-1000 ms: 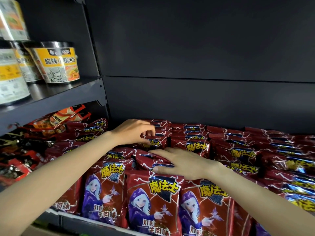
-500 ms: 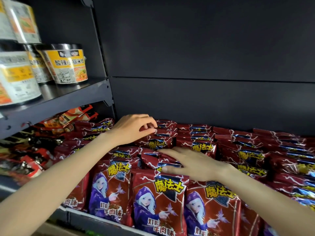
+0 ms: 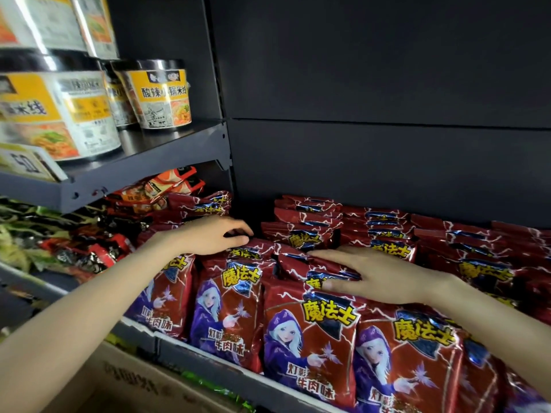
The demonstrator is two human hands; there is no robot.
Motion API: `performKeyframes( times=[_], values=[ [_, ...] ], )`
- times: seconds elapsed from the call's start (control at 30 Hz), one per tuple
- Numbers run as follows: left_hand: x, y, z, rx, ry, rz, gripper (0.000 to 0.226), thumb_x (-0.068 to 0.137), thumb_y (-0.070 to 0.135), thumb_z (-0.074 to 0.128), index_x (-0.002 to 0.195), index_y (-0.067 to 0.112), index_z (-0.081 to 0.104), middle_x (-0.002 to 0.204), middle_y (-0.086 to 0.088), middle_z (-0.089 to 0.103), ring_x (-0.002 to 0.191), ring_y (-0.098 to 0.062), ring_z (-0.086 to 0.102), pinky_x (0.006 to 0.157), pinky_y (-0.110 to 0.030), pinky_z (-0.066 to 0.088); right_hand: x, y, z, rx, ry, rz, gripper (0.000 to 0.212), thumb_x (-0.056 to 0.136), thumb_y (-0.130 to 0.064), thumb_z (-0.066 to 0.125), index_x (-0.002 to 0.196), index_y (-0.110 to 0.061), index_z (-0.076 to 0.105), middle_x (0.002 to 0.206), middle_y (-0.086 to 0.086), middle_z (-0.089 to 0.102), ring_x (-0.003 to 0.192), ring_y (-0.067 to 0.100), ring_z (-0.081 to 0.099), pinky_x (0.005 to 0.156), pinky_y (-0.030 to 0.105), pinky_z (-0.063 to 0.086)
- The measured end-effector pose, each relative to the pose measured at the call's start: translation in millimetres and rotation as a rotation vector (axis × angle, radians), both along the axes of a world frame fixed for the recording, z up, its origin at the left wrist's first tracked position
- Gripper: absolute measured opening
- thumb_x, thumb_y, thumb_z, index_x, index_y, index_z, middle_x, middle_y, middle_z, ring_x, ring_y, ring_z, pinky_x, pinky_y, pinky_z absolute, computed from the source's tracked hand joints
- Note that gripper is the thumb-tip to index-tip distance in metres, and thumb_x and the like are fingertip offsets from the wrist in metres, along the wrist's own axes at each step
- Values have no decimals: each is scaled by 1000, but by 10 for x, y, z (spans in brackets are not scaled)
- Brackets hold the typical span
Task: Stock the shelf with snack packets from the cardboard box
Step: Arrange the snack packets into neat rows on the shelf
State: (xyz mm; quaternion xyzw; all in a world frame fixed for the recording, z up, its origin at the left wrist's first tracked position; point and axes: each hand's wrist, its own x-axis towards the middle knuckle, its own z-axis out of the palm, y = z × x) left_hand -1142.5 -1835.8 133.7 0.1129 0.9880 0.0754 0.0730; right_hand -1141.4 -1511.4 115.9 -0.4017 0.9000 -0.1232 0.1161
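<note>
Since a second ago, both hands have slid forward over the snack packets (image 3: 310, 338) filling the shelf (image 3: 208, 357); cardboard box (image 3: 125, 380) sits below. Right hand (image 3: 384, 275) presses flat; left hand (image 3: 214, 235) hovers curled, apparently empty. Stocking looks nearly finished.

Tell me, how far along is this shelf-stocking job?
Mostly done, it seems: rows of red snack packets already fill the shelf from front to back. In hand: the right hand lies flat on the packets, and the left hand rests, fingers curled, beside a dark gap at the back, holding no packet that I can see. Left: that gap. The cardboard box sits below; its contents are not visible.
</note>
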Motion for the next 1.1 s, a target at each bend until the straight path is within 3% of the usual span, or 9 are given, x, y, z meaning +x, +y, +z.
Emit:
performKeyframes(
  times=[0.13,0.23,0.27,0.4,0.6,0.77,0.9,1.0,1.1],
  values=[
    [15,81,-47,103,-27,-22,41,94,51,38,127,34,54,125,16,58,101,5,55,86,-13,40,-20,-27,21,10,5,-1,63,85,-70,36,141,-59,11,152,-7,32,138,11,30,112,29,27],
    [5,230,-57,146,30,-43,30,99,41,37,126,33,51,108,12,61,57,11,50,54,-8,34,-29,-34,46,-4,-22,16,60,87,-68,40,141,-58,16,146,-10,38,132,9,37,110,28,31],
    [5,273,-45,152,40,-59,29,100,39,37,124,33,53,100,12,61,56,10,49,53,-9,34,-36,-33,50,-24,-25,21,58,88,-65,43,141,-55,22,142,-11,43,128,7,41,107,25,34],
    [-4,374,-14,51,56,-163,37,99,45,36,124,31,58,120,16,57,105,-1,53,86,-18,38,-91,-10,3,-69,33,50,50,92,-50,52,138,-31,45,133,-7,51,121,10,48,97,18,35],
    [1,485,5,82,82,-163,49,94,55,30,127,30,56,128,14,57,113,-7,54,97,-29,43,-56,215,-10,-89,69,-17,55,96,-55,37,147,-35,29,147,-11,40,133,8,37,110,25,29],
    [-83,814,131,91,186,-232,51,87,65,26,117,39,58,117,17,62,101,-4,59,89,-36,50,200,858,222,-175,276,-183,47,92,-62,35,130,-42,51,127,-29,53,116,-11,48,99,12,37],
    [-85,1363,286,56,471,-409,32,96,48,38,109,35,64,107,17,66,95,-5,62,79,-32,53,502,1293,348,-316,479,-349,41,89,-52,40,108,-30,69,95,-18,70,86,-4,63,73,18,47],
    [-23,1905,388,133,678,-608,27,96,39,43,100,29,68,94,15,70,85,-8,64,67,-34,55,746,1652,406,-281,596,-443,37,89,-49,40,100,-30,71,83,-18,70,66,-1,60,61,21,45],
    [43,2486,448,168,827,-811,26,93,31,45,94,24,70,81,13,69,75,-11,64,61,-29,54,978,2083,425,-269,665,-510,35,89,-44,41,96,-27,70,76,-24,59,67,-8,52,60,17,39]
  ],
)
